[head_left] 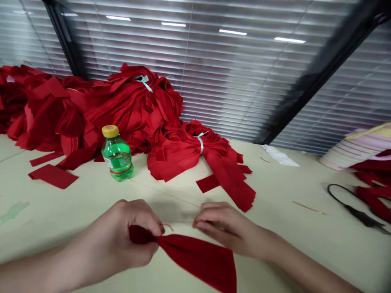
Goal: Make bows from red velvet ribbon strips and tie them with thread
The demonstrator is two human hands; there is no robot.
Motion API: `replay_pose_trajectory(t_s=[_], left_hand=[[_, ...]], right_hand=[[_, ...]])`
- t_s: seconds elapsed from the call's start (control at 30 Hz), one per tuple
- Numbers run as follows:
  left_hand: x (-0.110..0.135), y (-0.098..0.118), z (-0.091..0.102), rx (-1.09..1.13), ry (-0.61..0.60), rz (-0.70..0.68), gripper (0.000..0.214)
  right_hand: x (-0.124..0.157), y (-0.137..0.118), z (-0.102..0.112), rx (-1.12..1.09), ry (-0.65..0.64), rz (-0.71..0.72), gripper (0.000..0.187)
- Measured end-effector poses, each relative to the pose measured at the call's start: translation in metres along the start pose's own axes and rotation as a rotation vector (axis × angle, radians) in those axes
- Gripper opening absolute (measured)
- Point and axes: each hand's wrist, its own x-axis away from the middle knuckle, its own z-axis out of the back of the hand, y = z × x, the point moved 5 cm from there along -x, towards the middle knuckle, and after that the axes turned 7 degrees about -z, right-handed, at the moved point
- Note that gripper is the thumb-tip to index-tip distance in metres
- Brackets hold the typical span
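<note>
Red fabric strip, end hidden in left hand, right hand beside

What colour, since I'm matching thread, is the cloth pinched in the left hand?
The cloth is plain deep red, clearest in the head view.

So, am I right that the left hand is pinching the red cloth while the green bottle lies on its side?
Not quite: the green bottle stands upright on the table, as the head view shows. The left hand does pinch the red cloth.
</note>
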Motion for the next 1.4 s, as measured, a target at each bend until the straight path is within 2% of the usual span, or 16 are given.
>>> replay_pose_trajectory(t_s=[0.07,0.17,0.23,0.3,0.4,0.47,0.5,0.6,0.67,0.73,0.8,0.87,1.0,1.13,1.27,1.4], left_hand=[[-0.005,-0.002,0.004,0.080,0.067,0.024,0.017],[-0.007,-0.008,0.010,0.101,0.158,0.016,0.013],[-0.006,-0.010,0.010,0.068,0.157,-0.020,0.015],[-0.003,-0.007,0.007,-0.006,0.129,-0.117,0.020],[0.006,0.007,0.003,-0.245,0.136,-0.369,0.026],[0.014,0.017,-0.001,-0.440,0.167,-0.523,0.027],[0.017,0.020,-0.002,-0.514,0.186,-0.567,0.027],[0.023,0.021,-0.005,-0.620,0.192,-0.597,0.029],[0.025,0.019,-0.007,-0.627,0.177,-0.598,0.028],[0.027,0.019,-0.007,-0.601,0.213,-0.620,0.023],[0.027,0.021,-0.004,-0.576,0.277,-0.637,0.019],[0.025,0.023,-0.002,-0.563,0.317,-0.642,0.020],[0.023,0.026,-0.001,-0.554,0.331,-0.648,0.023],[0.023,0.024,-0.001,-0.555,0.333,-0.650,0.025],[0.022,0.026,-0.001,-0.551,0.324,-0.684,0.026],[0.017,0.028,-0.001,-0.534,0.300,-0.660,0.025]], right_hand=[[0.012,0.004,0.005,0.016,0.021,-0.012,0.035],[0.023,0.009,0.003,0.045,0.007,-0.007,0.038],[0.026,0.011,0.002,0.096,0.031,-0.011,0.037],[0.029,0.010,0.001,0.194,0.064,0.002,0.033],[0.030,0.002,0.004,0.461,0.162,0.031,0.023],[0.030,-0.010,0.007,0.588,0.237,0.091,0.034],[0.028,-0.019,0.008,0.581,0.272,0.138,0.042],[0.012,-0.042,0.010,0.273,0.286,0.223,0.055],[-0.007,-0.052,0.004,0.002,0.194,0.191,0.055],[-0.027,-0.056,-0.007,-0.187,0.049,0.125,0.049],[-0.041,-0.055,-0.019,-0.193,-0.106,0.083,0.030],[-0.049,-0.049,-0.026,-0.183,-0.177,0.055,0.023],[-0.051,-0.030,-0.026,-0.411,-0.104,-0.010,0.017],[-0.049,-0.016,-0.022,-0.603,0.017,-0.071,0.022],[-0.048,-0.008,-0.015,-0.666,0.111,-0.139,0.024],[-0.045,-0.008,-0.003,-0.677,0.162,-0.167,0.021]])
